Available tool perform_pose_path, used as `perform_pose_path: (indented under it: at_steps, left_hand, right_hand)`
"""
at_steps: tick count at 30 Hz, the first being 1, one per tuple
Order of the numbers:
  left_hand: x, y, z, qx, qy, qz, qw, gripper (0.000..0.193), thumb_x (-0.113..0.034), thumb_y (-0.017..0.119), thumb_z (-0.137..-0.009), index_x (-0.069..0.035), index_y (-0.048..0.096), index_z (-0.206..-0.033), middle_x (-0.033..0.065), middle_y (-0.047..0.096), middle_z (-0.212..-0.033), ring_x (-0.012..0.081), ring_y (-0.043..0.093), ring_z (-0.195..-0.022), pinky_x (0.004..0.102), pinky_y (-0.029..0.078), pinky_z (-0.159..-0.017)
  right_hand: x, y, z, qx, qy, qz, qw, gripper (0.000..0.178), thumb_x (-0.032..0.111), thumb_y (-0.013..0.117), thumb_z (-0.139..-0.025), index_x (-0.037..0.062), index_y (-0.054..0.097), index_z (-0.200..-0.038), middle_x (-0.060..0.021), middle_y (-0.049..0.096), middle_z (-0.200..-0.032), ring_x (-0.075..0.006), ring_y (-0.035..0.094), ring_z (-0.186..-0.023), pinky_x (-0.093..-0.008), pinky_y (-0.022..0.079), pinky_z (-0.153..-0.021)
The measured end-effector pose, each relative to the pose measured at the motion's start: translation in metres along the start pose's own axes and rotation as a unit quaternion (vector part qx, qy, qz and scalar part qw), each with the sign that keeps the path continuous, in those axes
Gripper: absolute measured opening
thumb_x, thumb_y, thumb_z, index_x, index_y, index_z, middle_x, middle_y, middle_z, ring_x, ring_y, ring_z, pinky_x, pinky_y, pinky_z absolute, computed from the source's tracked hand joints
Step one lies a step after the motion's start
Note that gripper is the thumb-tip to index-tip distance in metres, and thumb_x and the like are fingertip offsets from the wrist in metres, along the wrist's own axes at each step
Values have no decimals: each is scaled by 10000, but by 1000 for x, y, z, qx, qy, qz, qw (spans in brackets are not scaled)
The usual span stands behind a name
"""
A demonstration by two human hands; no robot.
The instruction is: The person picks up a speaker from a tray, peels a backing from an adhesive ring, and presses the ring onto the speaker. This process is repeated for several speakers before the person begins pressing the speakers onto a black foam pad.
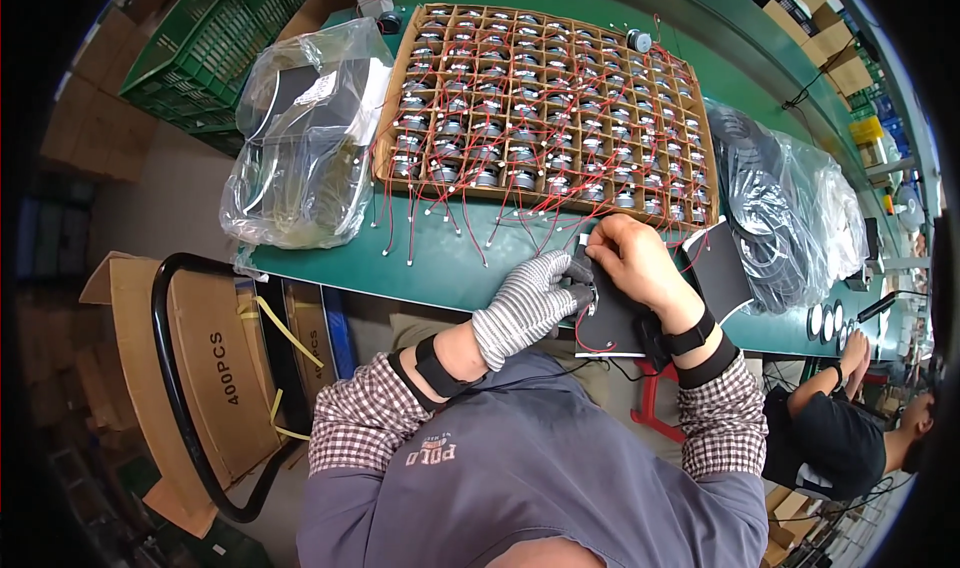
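My left hand point(530, 303), in a grey striped glove with dark fingertips, is closed with thumb and fingers together. A small silvery part with a red wire point(592, 347) shows at its fingertips; the rest is hidden. Close beside it, my bare right hand point(638, 258) is pinched, and what its fingertips hold is too small to make out. Both hands are above a black sheet point(620, 318) at the table's near edge. Just beyond them stands a divided cardboard box point(383, 148) of small round speakers point(520, 155), whose red wires with white plugs trail over its front.
Clear plastic bags lie left point(300, 168) and right point(790, 208) on the green table point(420, 258); the right one holds black rings. Another black sheet point(722, 273) is near my right wrist. A loose speaker point(638, 40) tops the box. A co-worker point(830, 438) sits at the right.
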State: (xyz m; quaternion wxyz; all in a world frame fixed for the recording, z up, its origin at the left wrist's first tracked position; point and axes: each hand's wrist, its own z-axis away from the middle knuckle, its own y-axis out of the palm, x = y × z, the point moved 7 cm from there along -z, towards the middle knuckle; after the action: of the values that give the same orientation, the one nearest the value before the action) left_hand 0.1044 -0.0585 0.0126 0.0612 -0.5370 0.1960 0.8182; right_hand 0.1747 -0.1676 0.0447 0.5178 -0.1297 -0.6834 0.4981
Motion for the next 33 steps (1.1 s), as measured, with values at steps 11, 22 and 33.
perform_pose_path:
  at_steps: [11,22,33]
  left_hand:
    - [8,-3,-8,-6,45,-17,999,218,-57,590,-800,24,523,-990,76,610,-877,121,590,-756,246,491,-592]
    - [1,-8,-10,-16,53,-29,998,193,-23,609,-775,37,548,-949,106,599,-1008,157,607,-849,279,510,-705]
    - [6,-12,-4,5,65,353,933,284,-36,631,-763,4,569,-1037,114,616,-1017,227,621,-858,312,510,-692]
  right_hand:
    - [-2,-6,8,-3,-27,-57,998,122,106,596,-799,5,528,-787,-72,499,-658,-177,516,-608,-289,413,-539]
    - [-36,-108,55,-163,-49,-736,655,134,144,552,-848,53,465,-893,-24,451,-852,-70,368,-531,-184,304,-448]
    - [13,-20,45,63,106,-490,863,166,173,601,-828,68,494,-756,48,411,-623,-28,338,-492,-177,244,-430]
